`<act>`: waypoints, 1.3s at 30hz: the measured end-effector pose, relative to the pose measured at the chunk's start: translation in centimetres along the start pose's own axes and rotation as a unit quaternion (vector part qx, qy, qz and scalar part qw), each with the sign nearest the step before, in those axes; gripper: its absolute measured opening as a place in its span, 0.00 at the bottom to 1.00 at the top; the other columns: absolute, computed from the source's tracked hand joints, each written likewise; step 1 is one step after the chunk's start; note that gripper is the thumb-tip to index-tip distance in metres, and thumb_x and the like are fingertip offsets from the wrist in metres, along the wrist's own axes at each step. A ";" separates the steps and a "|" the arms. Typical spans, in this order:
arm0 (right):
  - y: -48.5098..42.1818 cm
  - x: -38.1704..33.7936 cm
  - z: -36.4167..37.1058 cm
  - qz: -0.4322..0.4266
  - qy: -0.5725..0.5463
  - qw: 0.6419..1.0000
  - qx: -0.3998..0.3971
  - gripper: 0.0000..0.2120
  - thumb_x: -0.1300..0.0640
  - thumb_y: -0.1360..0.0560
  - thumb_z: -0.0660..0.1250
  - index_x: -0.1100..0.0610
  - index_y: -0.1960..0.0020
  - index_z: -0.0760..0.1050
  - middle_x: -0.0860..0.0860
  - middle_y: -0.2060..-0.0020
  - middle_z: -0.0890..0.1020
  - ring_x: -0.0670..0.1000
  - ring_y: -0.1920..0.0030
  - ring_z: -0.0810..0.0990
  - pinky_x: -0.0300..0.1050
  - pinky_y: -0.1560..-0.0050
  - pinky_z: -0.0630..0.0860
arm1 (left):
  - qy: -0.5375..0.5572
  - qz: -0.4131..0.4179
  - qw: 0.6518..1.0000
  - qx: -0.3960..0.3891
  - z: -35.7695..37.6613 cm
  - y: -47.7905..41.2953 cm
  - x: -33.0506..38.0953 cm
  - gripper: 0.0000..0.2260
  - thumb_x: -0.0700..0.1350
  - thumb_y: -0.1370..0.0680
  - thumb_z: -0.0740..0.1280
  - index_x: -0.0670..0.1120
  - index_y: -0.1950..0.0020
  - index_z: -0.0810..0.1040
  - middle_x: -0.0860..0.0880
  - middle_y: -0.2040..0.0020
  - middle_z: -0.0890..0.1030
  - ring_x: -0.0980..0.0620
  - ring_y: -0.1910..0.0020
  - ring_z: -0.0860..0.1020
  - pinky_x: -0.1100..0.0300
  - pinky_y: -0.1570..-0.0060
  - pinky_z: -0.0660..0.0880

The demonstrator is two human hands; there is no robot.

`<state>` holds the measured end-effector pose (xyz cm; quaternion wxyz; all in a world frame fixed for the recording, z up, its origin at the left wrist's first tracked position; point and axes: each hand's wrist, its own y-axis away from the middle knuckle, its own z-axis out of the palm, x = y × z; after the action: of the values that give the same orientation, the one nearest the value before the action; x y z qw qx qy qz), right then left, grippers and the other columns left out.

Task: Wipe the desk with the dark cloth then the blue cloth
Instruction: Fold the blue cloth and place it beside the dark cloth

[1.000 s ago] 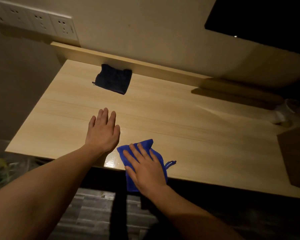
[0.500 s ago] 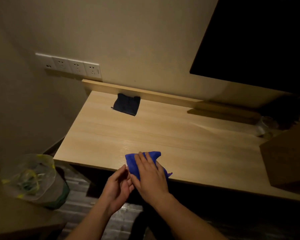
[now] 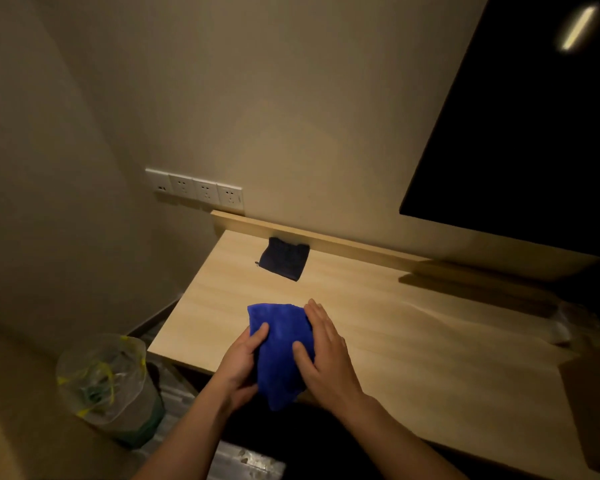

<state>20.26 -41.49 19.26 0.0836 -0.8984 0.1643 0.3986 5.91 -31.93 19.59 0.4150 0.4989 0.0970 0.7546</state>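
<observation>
The blue cloth (image 3: 279,348) is held between both hands at the near edge of the light wooden desk (image 3: 413,327), its lower end hanging past the edge. My left hand (image 3: 238,362) grips its left side with the thumb on top. My right hand (image 3: 326,355) holds its right side, fingers spread over the fabric. The dark cloth (image 3: 284,258) lies folded at the back left of the desk, against the raised back rail, untouched.
A bin lined with a clear plastic bag (image 3: 106,386) stands on the floor left of the desk. Wall sockets (image 3: 194,190) sit above the desk's back left corner. A black screen (image 3: 520,133) hangs at the right. A brown box (image 3: 593,403) occupies the desk's right end.
The view pulled back and up. My left hand came off the desk and took the blue cloth's left side. The cloth was lifted from lying flat under my right hand into both hands.
</observation>
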 end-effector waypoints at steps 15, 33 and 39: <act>-13.9 -2.2 6.1 0.248 -0.298 0.922 -0.013 0.16 0.49 0.17 0.65 0.61 0.50 0.82 0.59 0.51 0.84 0.61 0.48 0.82 0.60 0.45 0.79 | 0.023 0.000 0.999 0.028 -5.9 -9.2 10.1 0.17 0.47 0.16 0.67 0.46 0.27 0.77 0.38 0.35 0.84 0.36 0.35 0.83 0.37 0.34 0.77; -40.1 -0.5 20.0 0.333 -0.214 0.898 0.194 0.02 0.55 0.18 0.69 0.50 0.46 0.77 0.48 0.52 0.83 0.50 0.51 0.84 0.50 0.49 0.84 | -0.354 -0.054 0.933 -0.036 -16.1 -38.8 25.0 0.12 0.42 0.15 0.66 0.48 0.32 0.74 0.45 0.41 0.82 0.45 0.46 0.83 0.54 0.55 0.79; -43.1 1.9 21.8 0.353 -0.175 0.895 0.208 0.03 0.55 0.18 0.68 0.51 0.44 0.76 0.43 0.53 0.80 0.46 0.51 0.81 0.39 0.55 0.78 | -0.526 0.075 0.847 0.004 -17.5 -42.5 23.1 0.17 0.42 0.15 0.67 0.43 0.27 0.72 0.44 0.38 0.81 0.46 0.42 0.81 0.56 0.48 0.74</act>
<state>22.02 4.41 4.07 0.1500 -0.6591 0.5328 0.5092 10.17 16.54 2.79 0.3440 0.8284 -0.1706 0.4078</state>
